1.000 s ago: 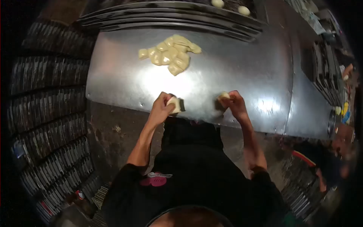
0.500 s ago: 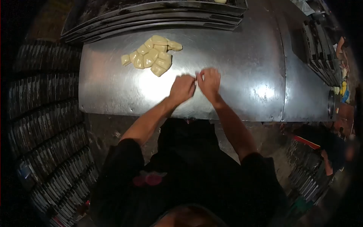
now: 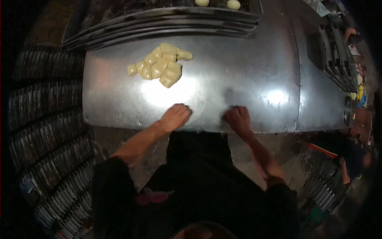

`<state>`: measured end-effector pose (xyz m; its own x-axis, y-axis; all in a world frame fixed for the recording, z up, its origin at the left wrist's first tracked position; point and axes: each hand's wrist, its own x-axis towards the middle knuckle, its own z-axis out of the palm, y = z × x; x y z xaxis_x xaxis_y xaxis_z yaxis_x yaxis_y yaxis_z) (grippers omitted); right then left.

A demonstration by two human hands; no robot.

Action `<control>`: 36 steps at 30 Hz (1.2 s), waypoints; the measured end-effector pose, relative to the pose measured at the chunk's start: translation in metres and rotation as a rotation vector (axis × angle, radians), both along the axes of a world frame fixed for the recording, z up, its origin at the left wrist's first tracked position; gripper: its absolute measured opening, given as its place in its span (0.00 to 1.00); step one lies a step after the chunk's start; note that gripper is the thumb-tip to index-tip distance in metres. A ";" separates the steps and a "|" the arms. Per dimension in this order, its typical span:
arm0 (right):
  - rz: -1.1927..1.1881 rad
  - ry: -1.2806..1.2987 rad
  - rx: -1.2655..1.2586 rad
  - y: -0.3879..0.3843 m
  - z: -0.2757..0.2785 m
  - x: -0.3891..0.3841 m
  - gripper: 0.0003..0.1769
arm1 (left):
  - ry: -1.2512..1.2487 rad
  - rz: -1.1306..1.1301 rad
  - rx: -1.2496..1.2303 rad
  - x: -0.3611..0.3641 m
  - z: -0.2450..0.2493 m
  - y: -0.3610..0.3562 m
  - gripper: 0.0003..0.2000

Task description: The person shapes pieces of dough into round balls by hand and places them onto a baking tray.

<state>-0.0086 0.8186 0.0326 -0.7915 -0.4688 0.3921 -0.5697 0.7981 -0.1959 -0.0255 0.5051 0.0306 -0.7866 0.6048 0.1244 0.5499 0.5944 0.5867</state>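
A pile of pale, glossy dough pieces (image 3: 159,67) lies on the metal table (image 3: 254,67), beyond my hands and to the left. Close to the table's front edge is my left hand (image 3: 176,116), its fingers curled down toward the metal. My right hand (image 3: 239,118) is level with it, some way to the right, also with bent fingers and slightly blurred. Whatever is under or inside either hand is hidden. Neither hand touches the dough pile.
Stacked dark trays (image 3: 159,22) stand at the back, with two round dough balls (image 3: 233,4) on the top one. More trays (image 3: 336,59) lean at the right. Racks of trays (image 3: 47,99) fill the left side. Another person (image 3: 342,153) is at the lower right.
My hands were close together near the middle of the table. They have moved apart and back toward the front edge. More of the tray with dough balls now shows.
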 end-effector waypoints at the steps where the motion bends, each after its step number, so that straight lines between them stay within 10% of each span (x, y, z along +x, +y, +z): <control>1: 0.008 -0.049 0.028 0.009 0.005 -0.005 0.08 | -0.069 -0.093 -0.148 -0.011 -0.002 -0.012 0.06; 5: -0.358 -0.026 -0.289 -0.062 -0.022 -0.096 0.11 | 0.139 0.370 0.027 -0.072 -0.004 0.078 0.08; 11: -0.123 -0.047 -0.086 -0.011 -0.023 -0.023 0.09 | 0.155 -0.043 0.010 -0.001 -0.008 0.013 0.10; 17: -0.319 -0.015 -0.245 -0.074 -0.010 -0.106 0.09 | 0.204 0.444 0.022 -0.078 0.002 0.083 0.09; 23: -0.031 0.013 -0.092 -0.006 -0.012 -0.031 0.10 | 0.011 -0.028 -0.230 -0.008 -0.005 0.001 0.07; 27: -0.227 0.037 -0.219 -0.060 -0.014 -0.104 0.09 | 0.127 0.643 0.140 -0.068 0.001 0.064 0.06; 29: -0.343 -0.071 -0.318 -0.095 0.011 -0.108 0.09 | 0.051 0.590 0.102 -0.065 0.015 0.095 0.07; 33: 0.296 0.132 0.031 -0.013 -0.011 -0.034 0.08 | -0.046 0.136 -0.167 0.016 -0.011 0.013 0.08; 36: 0.171 -0.126 -0.086 0.001 -0.002 -0.057 0.09 | 0.005 0.396 -0.094 -0.020 0.006 -0.017 0.08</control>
